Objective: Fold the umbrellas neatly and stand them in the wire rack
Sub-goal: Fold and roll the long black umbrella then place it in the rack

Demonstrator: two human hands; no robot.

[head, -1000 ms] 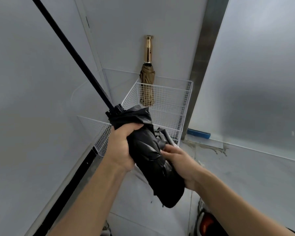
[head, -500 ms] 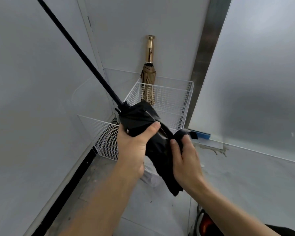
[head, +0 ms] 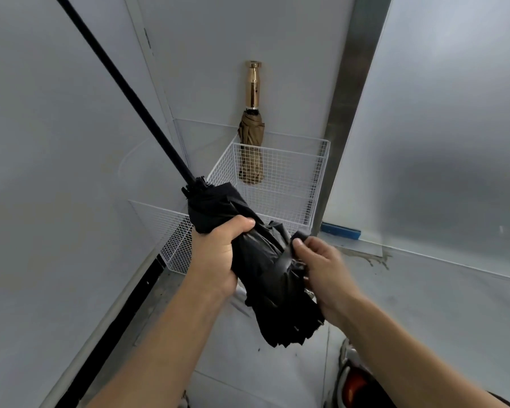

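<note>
Gripping the black umbrella (head: 265,260) in mid-air with both hands, just in front of the white wire rack (head: 292,172) and not in it yet. Clamping the bunched canopy near its top with the left hand (head: 218,254), with the fingers (head: 245,223) wrapped right round the fabric. Pinching a small loose bit of black fabric with the right hand (head: 324,272), thumb and fingertips closed on it, right up against the canopy's far side. Can't tell if that's the closure strap or just a stray fold. Looks scrunched rather than tidy, with what seems to be a shiny band across the middle.

Tilting the whole thing so the long black shaft (head: 124,92) runs up and away to the top left, with the ragged loose end of the canopy hanging down over the floor (head: 424,304).

Also seeing a tan umbrella (head: 251,154) already parked upright at the back left corner of the rack's taller section, up against the wall, with a shiny gold handle (head: 253,83) poking well above the rim. Spotting a strip of blue tape (head: 340,231) along the floor's edge just right of the rack. Catching something white and orange (head: 354,384) at the bottom right too, but way too cut off to tell what.
</note>
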